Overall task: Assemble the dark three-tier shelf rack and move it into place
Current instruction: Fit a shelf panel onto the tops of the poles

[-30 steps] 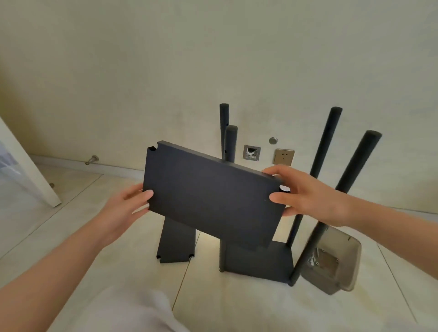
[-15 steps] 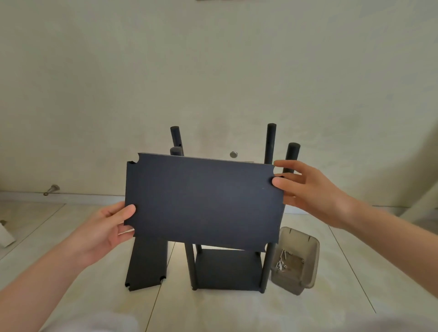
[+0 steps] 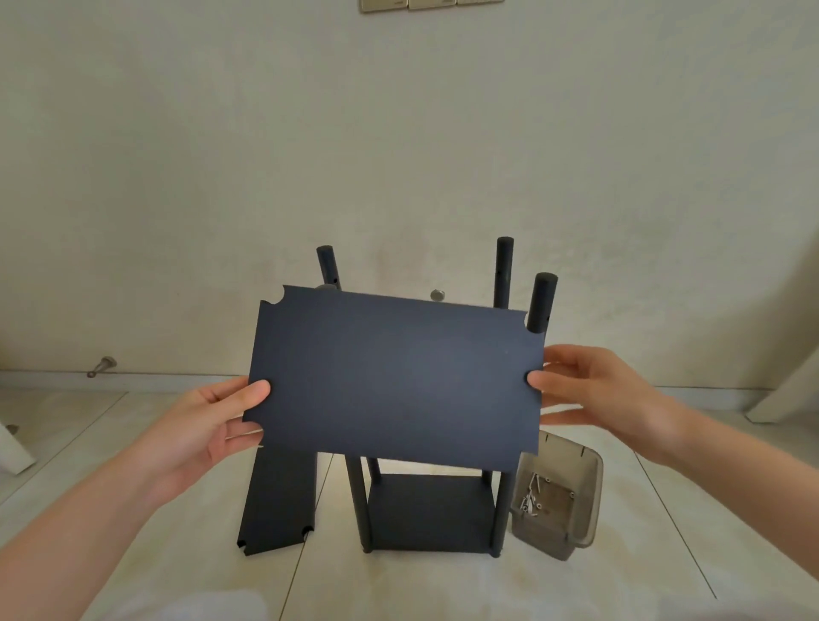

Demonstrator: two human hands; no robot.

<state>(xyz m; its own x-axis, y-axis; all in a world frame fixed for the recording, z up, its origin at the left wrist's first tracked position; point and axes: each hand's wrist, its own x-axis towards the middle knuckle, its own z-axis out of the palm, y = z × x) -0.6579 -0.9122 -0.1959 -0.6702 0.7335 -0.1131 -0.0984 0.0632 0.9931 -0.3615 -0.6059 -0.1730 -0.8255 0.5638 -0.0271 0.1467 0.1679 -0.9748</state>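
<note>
You hold the board [image 3: 394, 381] before the frame [image 3: 432, 514] — spare board [image 3: 277, 501] on the floor [image 3: 399, 585] to its left, bin [image 3: 543, 538] of screws [image 3: 532, 501] to its right, wall [image 3: 399, 133] behind.

The panel [image 3: 394, 376] I hold covers the middle of the posts [image 3: 543, 301] and the far end of the spare panel [image 3: 279, 501]. Most of my fingers [image 3: 565, 357] lie behind it. The top edge cuts the switch plates [image 3: 425, 4]; the screws [image 3: 532, 501] are too small to count.

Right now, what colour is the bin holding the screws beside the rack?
Translucent smoky grey; the bin shows best in the head view.
</note>
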